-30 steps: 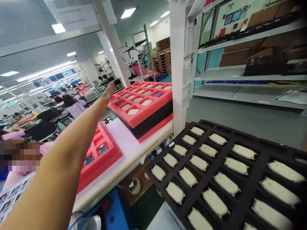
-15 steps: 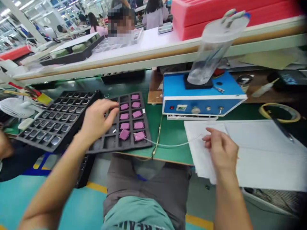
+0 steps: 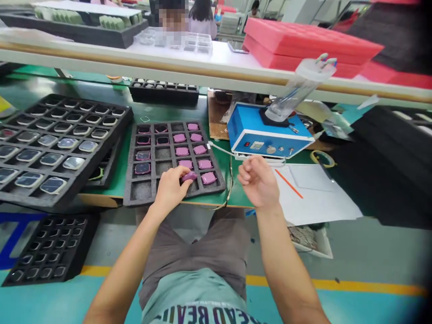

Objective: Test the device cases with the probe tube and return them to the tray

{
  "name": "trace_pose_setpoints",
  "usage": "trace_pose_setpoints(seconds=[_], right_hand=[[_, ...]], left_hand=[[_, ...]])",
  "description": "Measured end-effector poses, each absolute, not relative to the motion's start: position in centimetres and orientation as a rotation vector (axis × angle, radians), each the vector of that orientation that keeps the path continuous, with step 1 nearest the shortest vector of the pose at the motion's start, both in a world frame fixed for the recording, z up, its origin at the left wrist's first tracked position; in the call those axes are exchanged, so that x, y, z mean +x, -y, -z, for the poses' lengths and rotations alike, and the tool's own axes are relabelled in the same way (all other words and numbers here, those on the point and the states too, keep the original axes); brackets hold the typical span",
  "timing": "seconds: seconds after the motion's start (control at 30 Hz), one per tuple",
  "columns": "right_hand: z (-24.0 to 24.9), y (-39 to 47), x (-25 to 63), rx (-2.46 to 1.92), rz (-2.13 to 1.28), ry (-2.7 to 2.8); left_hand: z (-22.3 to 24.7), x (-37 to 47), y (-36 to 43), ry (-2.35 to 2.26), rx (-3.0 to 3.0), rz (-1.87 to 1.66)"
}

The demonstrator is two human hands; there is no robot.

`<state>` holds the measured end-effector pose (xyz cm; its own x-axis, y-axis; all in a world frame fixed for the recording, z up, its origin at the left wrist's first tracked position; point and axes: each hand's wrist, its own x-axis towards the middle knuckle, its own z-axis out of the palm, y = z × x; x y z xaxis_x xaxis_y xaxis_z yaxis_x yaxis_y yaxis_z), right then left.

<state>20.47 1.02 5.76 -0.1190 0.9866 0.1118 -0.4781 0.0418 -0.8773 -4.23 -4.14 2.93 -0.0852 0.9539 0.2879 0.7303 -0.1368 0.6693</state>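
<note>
My left hand (image 3: 173,186) pinches a purple watch case (image 3: 189,176) at the front of a dark foam tray (image 3: 141,191). Purple cases (image 3: 182,151) fill several pockets in the tray's two right columns, while dark-faced watches (image 3: 142,168) lie in pockets on the left. Over the green bench, right of the tray, my right hand (image 3: 259,182) is closed with its fingers curled; what they hold, if anything, is hidden. A thin white cord (image 3: 221,148) runs from the tray's right edge to behind that hand.
A blue control box (image 3: 266,135) carries a clear tube (image 3: 292,96). White paper (image 3: 324,202) bears an orange stick (image 3: 289,183). Larger trays of watch faces (image 3: 62,130) are stacked left. Red foam blocks (image 3: 303,42) lie on the shelf (image 3: 219,74); a person sits beyond it.
My left hand has moved from over the tray's left part to its front and now grips a purple case. My right hand has come left, off the paper. The view has shifted.
</note>
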Motion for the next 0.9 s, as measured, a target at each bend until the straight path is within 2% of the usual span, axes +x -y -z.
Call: trace_pose_setpoints(seconds=[0.13,0.27,0.37,0.43,0.57,0.7,0.8,0.9], right_hand=[[-4.5,-1.7,15.6,-0.793,-1.352,1.228],[-3.5,-2.3,13.2,-0.917,-1.258,1.516],[-3.7,-2.6,11.5,-0.953,-0.995,1.985],[-4.3,-2.9,9.7,-0.933,-0.751,2.314],[-5.9,-4.3,5.5,-0.893,-0.405,2.765],[-7.3,-5.6,2.8,-0.964,-0.239,2.969],[-7.7,-5.8,2.2,-0.976,-0.252,3.023],[-7.4,-5.7,3.2,-0.956,-0.477,2.854]], left_hand=[[-2.6,-4.5,4.3,-1.759,1.693,-1.234],[-3.0,-5.1,5.0,-1.590,1.215,-1.685],[-3.2,-6.2,5.5,-1.478,0.859,-2.020],[-3.2,-6.9,5.7,-1.399,0.669,-2.124],[-3.0,-7.6,5.8,-1.289,0.509,-2.096],[-3.0,-7.7,6.0,-1.245,0.477,-2.064],[-3.4,-8.0,6.3,-1.174,0.451,-2.011],[-4.0,-8.1,6.4,-1.079,0.433,-1.943]])
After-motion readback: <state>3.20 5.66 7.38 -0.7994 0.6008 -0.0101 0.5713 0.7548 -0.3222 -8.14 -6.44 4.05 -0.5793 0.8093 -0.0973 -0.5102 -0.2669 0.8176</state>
